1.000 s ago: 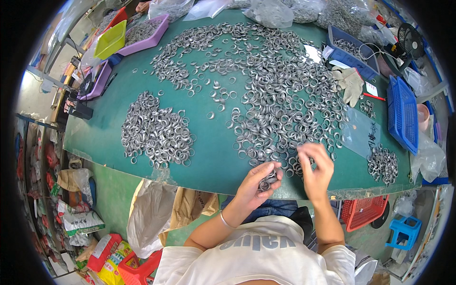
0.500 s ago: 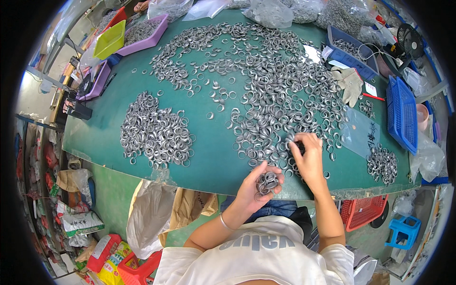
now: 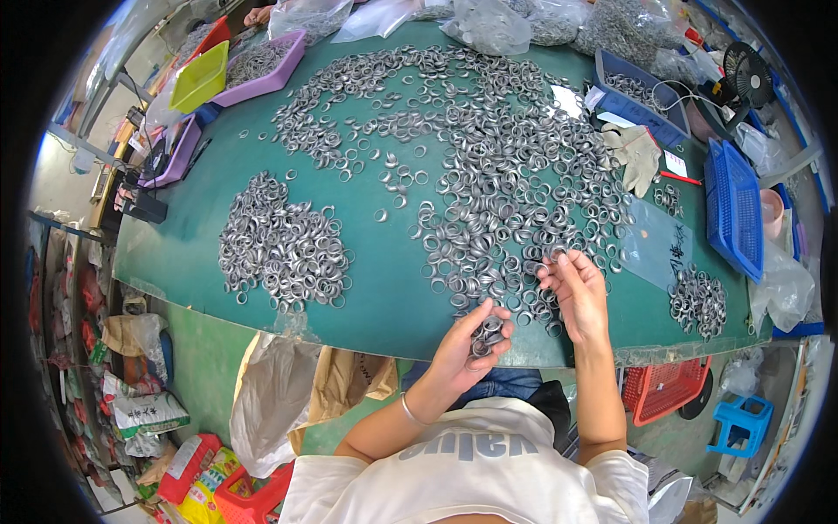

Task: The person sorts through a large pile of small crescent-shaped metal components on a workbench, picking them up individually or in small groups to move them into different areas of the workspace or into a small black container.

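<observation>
Many grey metal rings (image 3: 515, 157) lie spread over the green tabletop (image 3: 384, 288). My left hand (image 3: 470, 345), near the front edge, is cupped around a handful of metal rings (image 3: 488, 333). To its right, my right hand (image 3: 576, 288) pinches a metal ring (image 3: 556, 255) between thumb and fingertips, just above the spread. A separate heap of rings (image 3: 281, 244) sits at the left of the table. A smaller heap (image 3: 698, 303) lies at the right, beside a clear plastic bag (image 3: 656, 240) with handwriting on it.
Blue baskets (image 3: 731, 210), a blue bin (image 3: 642, 100), a work glove (image 3: 635, 157) and a small black fan (image 3: 748, 74) stand along the right. Purple (image 3: 266, 74) and yellow-green (image 3: 199, 79) trays are at the back left. Below the edge are paper sacks (image 3: 278, 397) and a red basket (image 3: 668, 389).
My right hand has turned and lifted slightly from the rings, and a ring now shows at its fingertips. My left hand stays cupped on its handful, almost in place.
</observation>
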Demonstrator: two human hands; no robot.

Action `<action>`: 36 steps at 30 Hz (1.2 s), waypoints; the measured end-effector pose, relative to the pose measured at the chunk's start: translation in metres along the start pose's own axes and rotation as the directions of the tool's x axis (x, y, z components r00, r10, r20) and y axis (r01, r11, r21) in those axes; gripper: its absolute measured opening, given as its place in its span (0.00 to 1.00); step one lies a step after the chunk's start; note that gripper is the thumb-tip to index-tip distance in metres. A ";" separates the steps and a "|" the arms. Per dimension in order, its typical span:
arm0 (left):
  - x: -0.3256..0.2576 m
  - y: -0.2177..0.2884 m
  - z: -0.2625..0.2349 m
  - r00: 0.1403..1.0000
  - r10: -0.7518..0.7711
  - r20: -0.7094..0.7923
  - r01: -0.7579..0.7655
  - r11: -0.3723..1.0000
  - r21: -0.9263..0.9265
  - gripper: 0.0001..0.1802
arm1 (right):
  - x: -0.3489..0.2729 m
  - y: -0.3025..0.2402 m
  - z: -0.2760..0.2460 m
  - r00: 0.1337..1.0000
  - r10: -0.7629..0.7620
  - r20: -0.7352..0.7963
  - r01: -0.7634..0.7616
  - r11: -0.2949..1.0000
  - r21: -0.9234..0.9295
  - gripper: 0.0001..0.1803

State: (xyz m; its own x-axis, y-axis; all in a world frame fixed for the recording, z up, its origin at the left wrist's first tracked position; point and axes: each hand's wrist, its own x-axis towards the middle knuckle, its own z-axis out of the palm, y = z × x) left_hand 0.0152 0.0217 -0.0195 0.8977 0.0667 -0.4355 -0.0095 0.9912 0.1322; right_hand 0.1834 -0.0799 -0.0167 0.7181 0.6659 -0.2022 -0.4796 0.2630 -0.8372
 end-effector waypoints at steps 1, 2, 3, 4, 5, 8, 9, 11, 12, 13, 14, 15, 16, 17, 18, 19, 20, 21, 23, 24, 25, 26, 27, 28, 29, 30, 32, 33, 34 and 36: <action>0.000 0.000 0.000 1.000 -0.003 0.005 0.003 1.000 -0.021 0.16 | -0.001 -0.001 0.002 1.000 -0.018 0.003 0.018 0.999 -0.027 0.06; 0.000 0.000 0.001 1.000 0.004 -0.012 -0.004 1.000 0.007 0.16 | -0.003 -0.002 0.004 0.999 -0.020 0.030 0.021 1.000 -0.019 0.06; -0.001 0.001 0.002 1.000 0.010 -0.029 -0.009 0.999 0.034 0.16 | -0.006 -0.003 0.005 0.998 -0.022 0.055 0.023 1.000 -0.012 0.06; -0.002 0.001 0.004 0.999 0.017 -0.046 -0.014 0.998 0.062 0.17 | -0.009 -0.005 0.006 0.996 -0.024 0.082 0.024 1.000 -0.005 0.06; -0.002 0.002 0.007 0.998 0.028 -0.061 -0.020 0.993 0.118 0.17 | -0.012 -0.007 0.008 0.993 0.020 0.115 -0.029 0.997 0.077 0.06; -0.002 0.001 0.011 0.994 0.065 -0.083 -0.042 0.969 0.244 0.19 | -0.023 -0.008 0.013 0.972 0.096 0.217 -0.148 0.959 0.242 0.07; -0.002 -0.001 0.011 0.993 0.083 -0.078 -0.060 0.963 0.261 0.20 | -0.025 -0.006 0.016 0.964 0.097 0.247 -0.161 0.954 0.253 0.07; -0.001 -0.002 0.011 0.993 0.106 -0.047 -0.090 0.960 0.264 0.21 | -0.030 -0.003 0.020 0.947 0.084 0.311 -0.162 0.959 0.233 0.07; 0.000 -0.002 0.011 0.993 0.113 -0.022 -0.104 0.963 0.250 0.20 | -0.033 -0.002 0.021 0.944 0.057 0.325 -0.097 0.989 0.110 0.07; 0.000 -0.002 0.010 0.993 0.120 0.004 -0.118 0.965 0.236 0.20 | -0.035 -0.002 0.022 0.939 0.031 0.342 -0.028 1.000 -0.014 0.06; 0.000 -0.002 0.009 0.991 0.130 0.015 -0.130 0.962 0.238 0.20 | -0.038 -0.002 0.023 0.932 0.007 0.362 0.045 0.990 -0.136 0.06; 0.000 -0.002 0.006 0.990 0.142 0.026 -0.144 0.960 0.240 0.20 | -0.042 -0.004 0.025 0.930 0.013 0.367 0.063 0.979 -0.192 0.04; 0.001 -0.002 0.004 0.988 0.153 0.037 -0.157 0.958 0.242 0.19 | -0.045 -0.007 0.028 0.921 0.016 0.389 0.101 0.955 -0.278 0.03; 0.001 -0.002 0.003 0.985 0.165 0.049 -0.172 0.946 0.275 0.19 | -0.049 -0.009 0.030 0.912 0.021 0.409 0.140 0.922 -0.361 0.03; 0.001 -0.002 0.001 0.982 0.178 0.061 -0.188 0.933 0.308 0.19 | -0.051 -0.013 0.033 0.903 0.030 0.429 0.180 0.881 -0.438 0.03; 0.001 -0.002 0.000 0.979 0.190 0.073 -0.203 0.918 0.341 0.19 | -0.052 -0.020 0.039 0.855 -0.060 0.514 0.388 0.732 -0.560 0.03; 0.002 -0.001 -0.004 0.979 0.183 0.092 -0.203 0.925 0.322 0.19 | -0.051 -0.022 0.042 0.808 -0.130 0.574 0.514 0.633 -0.579 0.03; 0.003 0.001 -0.007 0.978 0.175 0.113 -0.202 0.931 0.304 0.19 | -0.051 -0.024 0.046 0.749 -0.191 0.635 0.626 0.517 -0.584 0.03; 0.003 0.003 -0.007 0.980 0.180 0.086 -0.197 0.939 0.282 0.19 | -0.051 -0.025 0.049 0.680 -0.283 0.677 0.725 0.398 -0.562 0.04; 0.003 0.003 -0.002 0.979 0.187 0.087 -0.204 0.940 0.272 0.19 | -0.052 -0.020 0.044 0.762 -0.316 0.566 0.633 0.547 -0.547 0.04; 0.002 0.003 0.003 0.977 0.195 0.087 -0.211 0.942 0.261 0.19 | -0.053 -0.012 0.037 0.835 -0.323 0.445 0.531 0.683 -0.500 0.04; 0.001 0.003 0.006 0.975 0.203 0.087 -0.218 0.943 0.250 0.19 | -0.054 -0.008 0.033 0.897 -0.305 0.320 0.424 0.800 -0.424 0.04; 0.000 0.004 0.007 0.973 0.213 0.092 -0.231 0.933 0.277 0.20 | -0.055 -0.007 0.035 0.958 -0.230 0.172 0.276 0.903 -0.328 0.04; -0.002 0.004 0.007 0.970 0.223 0.098 -0.243 0.922 0.303 0.20 | -0.054 -0.008 0.033 0.985 -0.141 0.101 0.163 0.951 -0.263 0.06; -0.003 0.004 0.007 0.967 0.233 0.104 -0.255 0.910 0.328 0.21 | -0.053 -0.006 0.030 0.989 -0.102 0.108 0.122 0.973 -0.195 0.06; -0.003 0.004 0.007 0.963 0.250 0.101 -0.269 0.895 0.357 0.21 | -0.051 -0.003 0.027 0.991 -0.064 0.117 0.079 0.989 -0.127 0.07; -0.004 0.003 0.008 0.954 0.282 0.097 -0.297 0.861 0.412 0.22 | -0.050 -0.002 0.025 0.990 -0.029 0.136 0.041 0.995 -0.088 0.08; -0.005 0.002 0.008 0.952 0.292 0.092 -0.302 0.850 0.432 0.22 | -0.049 -0.001 0.025 0.989 -0.012 0.146 0.022 0.997 -0.068 0.09; -0.005 0.002 0.008 0.950 0.301 0.087 -0.307 0.837 0.452 0.22 | -0.049 -0.001 0.024 0.990 -0.009 0.143 0.018 0.998 -0.065 0.09; -0.005 0.002 0.009 0.946 0.315 0.082 -0.315 0.823 0.473 0.22 | -0.049 0.001 0.023 0.990 -0.002 0.138 0.010 0.998 -0.058 0.08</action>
State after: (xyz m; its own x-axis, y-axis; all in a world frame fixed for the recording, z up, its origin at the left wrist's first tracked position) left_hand 0.0145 0.0222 -0.0089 0.8819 0.3656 -0.2976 -0.0817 0.7403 0.6673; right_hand 0.1358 -0.0961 0.0043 0.6429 0.7551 -0.1284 -0.4421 0.2290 -0.8672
